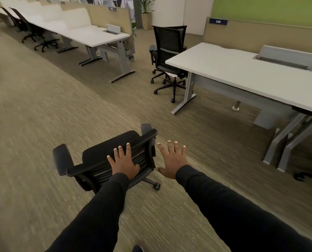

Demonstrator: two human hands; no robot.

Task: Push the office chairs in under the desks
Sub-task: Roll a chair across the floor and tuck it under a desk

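- The left hand [124, 161] is lying flat, fingers spread wide, against the mesh backrest of the nearest office chair [104, 157], gripping nothing.
- The right hand [171, 160] is hovering open-palmed just beside the backrest's right edge, apart from it, over the carpet [33, 124] (whether the thumb is brushing the frame is unclear).
- This chair is standing out in the open aisle, well away from any desk, its seat facing away from the person.
- The step in hand is looking like the steering of this chair toward a desk; the white desk [242, 73] on the right is lying nearest.
- A second chair [168, 57] is standing at that desk's far end, not tucked in.
- Next, the right hand is probably needing to settle on the backrest so both palms can turn and roll the chair rightward.
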